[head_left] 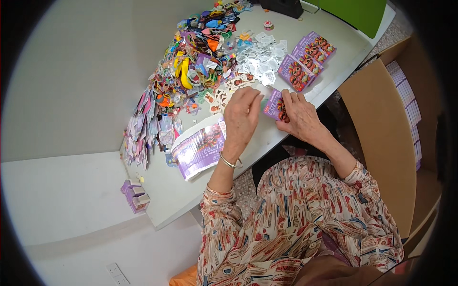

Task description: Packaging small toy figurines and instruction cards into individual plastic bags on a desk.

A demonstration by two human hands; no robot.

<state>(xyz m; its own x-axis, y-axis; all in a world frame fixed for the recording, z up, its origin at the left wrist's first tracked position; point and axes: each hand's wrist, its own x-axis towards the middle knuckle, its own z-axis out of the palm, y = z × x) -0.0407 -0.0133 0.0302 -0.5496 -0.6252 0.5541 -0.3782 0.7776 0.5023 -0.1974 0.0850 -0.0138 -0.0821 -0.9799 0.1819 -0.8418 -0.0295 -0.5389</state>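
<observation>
Your white table [169, 198] sweeps from about 7 round to 2 o'clock, with an open cardboard carton [381, 138] at 3. A heap of colorful trinkets [191, 66] lies at 11, and fanned purple packets [198, 151] sit just off center toward 9. A row of purple boxes [296, 74] stands between 1 and 2. Your right hand [299, 117], at 2, clamps a small purple box [273, 106] between thumb and fingers. Your left hand [242, 114], at 1, is beside it; you can't tell whether its fingertips hold anything.

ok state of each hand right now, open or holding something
Left hand: partly curled; can't tell if holding anything.
Right hand: holding a purple package.
</observation>
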